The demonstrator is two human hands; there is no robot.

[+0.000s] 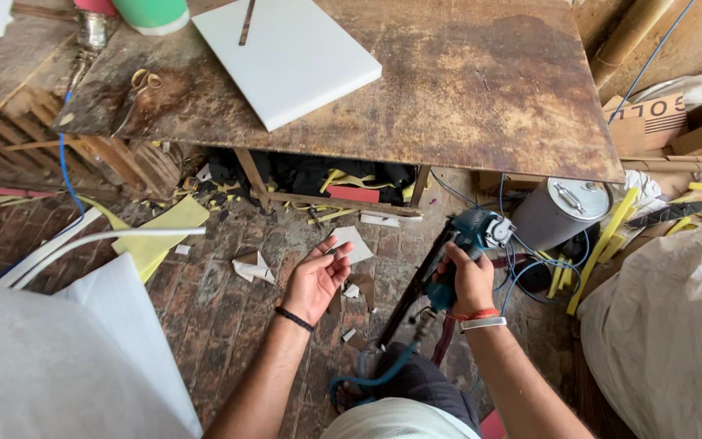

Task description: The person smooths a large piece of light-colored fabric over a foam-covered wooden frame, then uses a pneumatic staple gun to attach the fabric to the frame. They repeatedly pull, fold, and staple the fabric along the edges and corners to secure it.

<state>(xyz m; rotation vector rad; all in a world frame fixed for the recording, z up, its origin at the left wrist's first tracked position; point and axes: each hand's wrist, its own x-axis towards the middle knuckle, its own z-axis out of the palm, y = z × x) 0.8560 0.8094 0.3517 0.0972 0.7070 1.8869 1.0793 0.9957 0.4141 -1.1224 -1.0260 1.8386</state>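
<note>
The right hand (pixel 466 276) is closed around the handle of a teal power tool (pixel 465 244). The fingers wrap the grip fully, knuckles facing up toward the camera, with the wrist bent slightly inward. The right forearm enters from the lower right edge and angles up and to the left. A silver bracelet (pixel 483 323) and an orange thread sit on the wrist. The tool is held low above the brick floor (pixel 213 301), just in front of the worn wooden table (pixel 481 89). Its body points up and to the right, and a long dark bar extends from it down and to the left. A blue cord (pixel 522 268) runs from the tool toward the right.

The left hand (pixel 315 279) is open and holds nothing. The palm faces up and to the right, the fingers are spread and lightly curled, and the thumb points upward. It hovers above the floor, well apart from the tool. A black band (pixel 294 319) circles the left wrist. The left forearm rises from the bottom centre of the view.

A white panel (pixel 286 57) lies on the tabletop. Scissors (pixel 141 85) rest near the table's left edge. White and yellow offcuts (pixel 164 236) lie scattered on the floor. A grey metal drum (pixel 558 213) lies on its side to the right of the tool.
</note>
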